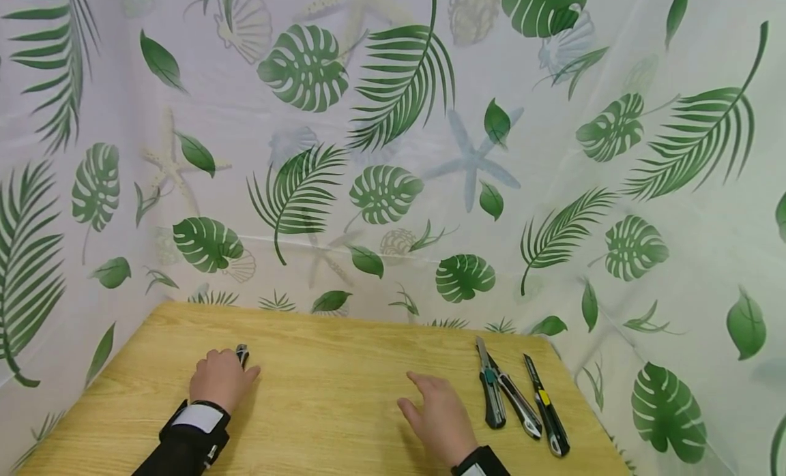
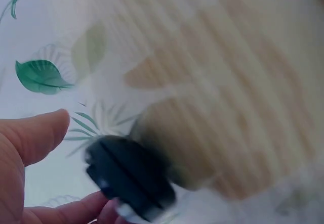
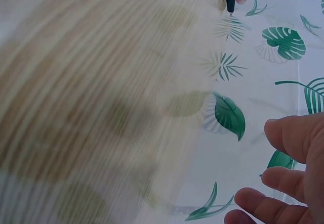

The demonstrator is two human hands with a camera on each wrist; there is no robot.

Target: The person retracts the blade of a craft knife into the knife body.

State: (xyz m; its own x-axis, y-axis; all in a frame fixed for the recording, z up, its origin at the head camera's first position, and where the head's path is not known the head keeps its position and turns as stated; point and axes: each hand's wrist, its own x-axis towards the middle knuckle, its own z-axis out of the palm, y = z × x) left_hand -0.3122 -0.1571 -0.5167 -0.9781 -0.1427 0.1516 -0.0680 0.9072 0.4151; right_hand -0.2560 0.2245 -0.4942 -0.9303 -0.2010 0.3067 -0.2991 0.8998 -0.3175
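On yellow wood-grain tabletop (image 1: 331,387), left: one slim black-and-silver tool (image 1: 243,355)
Left hand (image 1: 217,380): thumb spread, fingers against tool
Right hand (image 1: 443,421): fingers spread
Beside right hand: three long black-and-silver utility knives (image 1: 493,397)

Left hand (image 1: 220,380) seen back-up; left thumb (image 2: 38,133) stretched out, set well apart from partly hidden fingers (image 2: 71,209). Dark-sleeved left forearm (image 1: 178,449) angled in behind it. Right hand (image 1: 443,418) held to the right of the left, nearer the body; right thumb (image 3: 291,135) and fingertips (image 3: 248,198) parted, loosely bent.
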